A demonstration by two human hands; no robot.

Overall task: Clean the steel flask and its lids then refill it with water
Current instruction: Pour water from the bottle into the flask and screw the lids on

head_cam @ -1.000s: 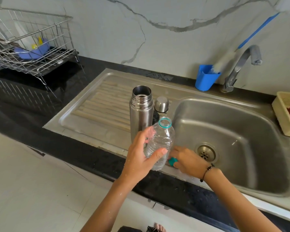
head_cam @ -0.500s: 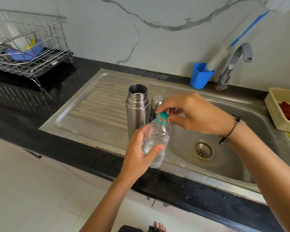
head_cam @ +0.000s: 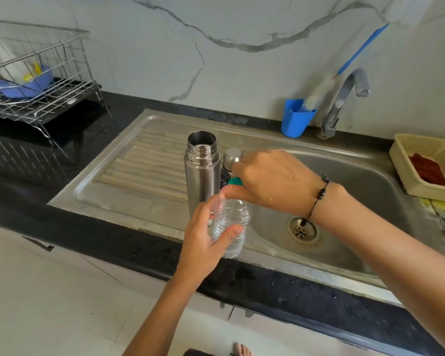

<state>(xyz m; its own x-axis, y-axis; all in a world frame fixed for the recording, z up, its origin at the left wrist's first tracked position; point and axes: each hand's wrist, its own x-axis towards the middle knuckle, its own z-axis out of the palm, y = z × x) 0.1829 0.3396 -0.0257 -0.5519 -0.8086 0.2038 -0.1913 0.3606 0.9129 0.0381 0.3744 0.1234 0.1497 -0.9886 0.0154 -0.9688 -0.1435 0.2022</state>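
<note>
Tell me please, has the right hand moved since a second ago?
Yes: the right hand rose from the sink edge onto the bottle cap.

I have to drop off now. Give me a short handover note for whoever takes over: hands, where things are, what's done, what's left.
Left hand grips the plastic bottle upright at the sink's front edge.
Right hand is on the bottle's teal cap, fingers curled round it; whether it is tight cannot be told.
Flask stands open on the drainboard; its steel lid sits just behind the right hand.
Done: flask and lid look washed, out of the basin.
Left: whether the flask holds water cannot be seen. Check, fill if needed, then fit its lids.
</note>
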